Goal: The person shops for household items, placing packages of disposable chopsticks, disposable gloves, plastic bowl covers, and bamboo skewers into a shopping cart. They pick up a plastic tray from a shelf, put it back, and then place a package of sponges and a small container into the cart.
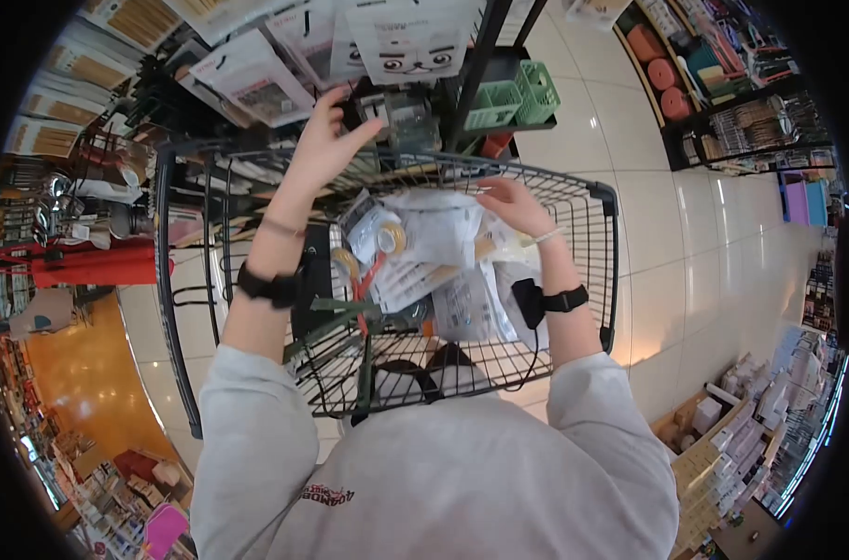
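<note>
1. Black wire forms the shopping cart, which stands in front of the person's pale shirt.
2. The left hand reaches past the far side of the cart with its thumb spread from the fingers, open and holding nothing that shows.
3. It is nearest to the hanging packets; whether a fingertip touches one, I cannot tell.
4. Beside these hangs a white packet with a cartoon face.
5. The right hand is over the cart's right half, fingers loosely bent beside the white packages; whether it grips one, I cannot tell.
6. Those packages lie heaped inside the cart, with a roll of tape among them.
7. A black strap circles the left forearm, and another the right.
8. Green baskets sit on a rack beyond the cart, above pale floor tiles.
</note>
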Tool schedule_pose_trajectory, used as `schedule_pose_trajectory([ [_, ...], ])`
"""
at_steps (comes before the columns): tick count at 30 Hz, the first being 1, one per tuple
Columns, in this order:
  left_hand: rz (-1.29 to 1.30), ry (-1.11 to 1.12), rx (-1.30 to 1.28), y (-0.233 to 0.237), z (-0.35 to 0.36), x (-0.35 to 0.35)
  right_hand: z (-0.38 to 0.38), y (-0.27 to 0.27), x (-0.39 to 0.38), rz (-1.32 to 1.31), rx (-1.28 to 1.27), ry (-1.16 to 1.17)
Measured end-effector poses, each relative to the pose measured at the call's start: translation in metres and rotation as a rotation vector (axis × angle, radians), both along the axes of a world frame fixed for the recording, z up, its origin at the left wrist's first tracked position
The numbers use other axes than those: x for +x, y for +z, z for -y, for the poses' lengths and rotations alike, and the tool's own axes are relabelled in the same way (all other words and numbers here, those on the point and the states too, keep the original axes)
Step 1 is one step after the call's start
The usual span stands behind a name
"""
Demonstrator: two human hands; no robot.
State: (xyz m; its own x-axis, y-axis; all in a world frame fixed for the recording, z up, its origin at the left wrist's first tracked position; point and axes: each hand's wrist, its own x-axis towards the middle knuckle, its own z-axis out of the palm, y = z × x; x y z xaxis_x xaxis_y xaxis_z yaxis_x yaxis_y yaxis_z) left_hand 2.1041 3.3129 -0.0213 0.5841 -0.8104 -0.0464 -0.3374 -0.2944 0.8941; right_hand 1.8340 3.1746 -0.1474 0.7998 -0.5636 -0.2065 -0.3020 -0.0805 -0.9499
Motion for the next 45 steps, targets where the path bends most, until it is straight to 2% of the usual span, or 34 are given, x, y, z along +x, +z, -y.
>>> schedule_pose_trajectory([
  [2,-0.262,-0.188,-0.04,-0.021,-0.054,-0.01,0.004,-0.009,-0.032,-0.292,-0.038,-0.043],
  [3,-0.275,-0.244,0.039,-0.027,-0.082,-0.018,-0.001,-0.019,-0.046,-0.298,-0.024,-0.04],
  [5,-0.475,-0.281,0.207,-0.041,-0.139,-0.041,-0.012,-0.054,-0.068,-0.536,-0.25,-0.024],
  [6,-0.529,-0.294,0.262,-0.035,-0.159,-0.057,-0.019,-0.083,-0.076,-0.537,-0.242,-0.022],
  [8,-0.481,-0.215,0.414,-0.034,-0.199,-0.088,-0.032,-0.135,-0.085,-0.623,-0.049,0.014],
  [9,-0.507,-0.195,0.408,-0.037,-0.216,-0.103,-0.039,-0.134,-0.078,-0.619,-0.045,0.012],
  [10,-0.628,-0.164,0.384,-0.042,-0.232,-0.117,-0.052,-0.128,-0.063,-0.597,0.194,-0.104],
  [11,-0.575,-0.19,0.442,-0.041,-0.242,-0.129,-0.064,-0.124,-0.049,-0.568,0.432,-0.219],
  [12,-0.625,-0.194,0.397,-0.044,-0.249,-0.142,-0.074,-0.125,-0.038,-0.562,0.434,-0.218],
  [14,-0.668,-0.156,0.433,-0.038,-0.248,-0.166,-0.084,-0.141,-0.019,-0.394,0.573,-0.408],
  [15,-0.659,-0.151,0.429,-0.038,-0.247,-0.175,-0.09,-0.168,-0.015,-0.293,0.608,-0.447],
  [17,-0.668,-0.193,0.367,-0.04,-0.245,-0.189,-0.096,-0.173,-0.002,-0.368,0.513,-0.435],
  [19,-0.663,-0.19,0.342,-0.047,-0.242,-0.197,-0.099,-0.163,0.009,-0.439,0.413,-0.426],
  [21,-0.658,-0.197,0.322,-0.055,-0.238,-0.201,-0.099,-0.148,0.011,-0.28,0.595,-0.474],
  [22,-0.646,-0.195,0.309,-0.065,-0.237,-0.202,-0.099,-0.127,0.011,-0.267,0.584,-0.468],
  [24,-0.826,-0.097,0.236,-0.083,-0.235,-0.203,-0.1,-0.075,0.003,-0.126,0.697,-0.43],
  [26,-0.837,-0.116,0.284,-0.065,-0.223,-0.201,-0.114,-0.009,-0.008,-0.019,0.648,-0.303],
  [29,-1.145,0.017,0.041,-0.061,-0.214,-0.2,-0.148,0.044,-0.027,0.207,0.722,-0.128],
  [30,-1.28,0.016,-0.153,-0.063,-0.213,-0.198,-0.16,0.062,-0.034,0.259,0.82,-0.047],
  [31,-1.293,0.056,-0.31,-0.063,-0.212,-0.198,-0.172,0.067,-0.039,0.229,0.858,0.025],
  [32,-1.3,0.09,-0.469,-0.063,-0.213,-0.197,-0.182,0.076,-0.042,0.167,0.732,0.111],
  [33,-1.36,0.224,-0.505,-0.064,-0.216,-0.192,-0.188,0.084,-0.043,0.131,0.619,0.289],
  [34,-1.33,0.21,-0.528,-0.056,-0.217,-0.187,-0.195,0.084,-0.041,0.089,0.603,0.343],
  [35,-1.216,0.296,-0.541,-0.044,-0.217,-0.182,-0.199,0.08,-0.039,0.067,0.6,0.362],
  [36,-1.101,0.379,-0.558,-0.036,-0.215,-0.175,-0.196,0.067,-0.037,0.013,0.541,0.493],
  [38,-1.053,0.428,-0.564,-0.029,-0.218,-0.159,-0.18,0.075,-0.026,0.072,0.616,0.638],
  [39,-1.034,0.498,-0.543,-0.026,-0.222,-0.154,-0.165,0.072,-0.017,0.09,0.593,0.65],
  [41,-0.956,0.5,-0.574,-0.025,-0.231,-0.146,-0.127,0.048,0.003,0.049,0.553,0.551],
  [43,-0.889,0.506,-0.594,-0.023,-0.24,-0.142,-0.094,0.003,0.03,0.014,0.386,0.286],
  [44,-0.884,0.553,-0.573,-0.018,-0.245,-0.143,-0.08,-0.026,0.042,0.011,0.083,0.254],
  [45,-0.876,0.603,-0.552,-0.016,-0.251,-0.144,-0.071,-0.042,0.049,-0.144,-0.186,0.228],
])
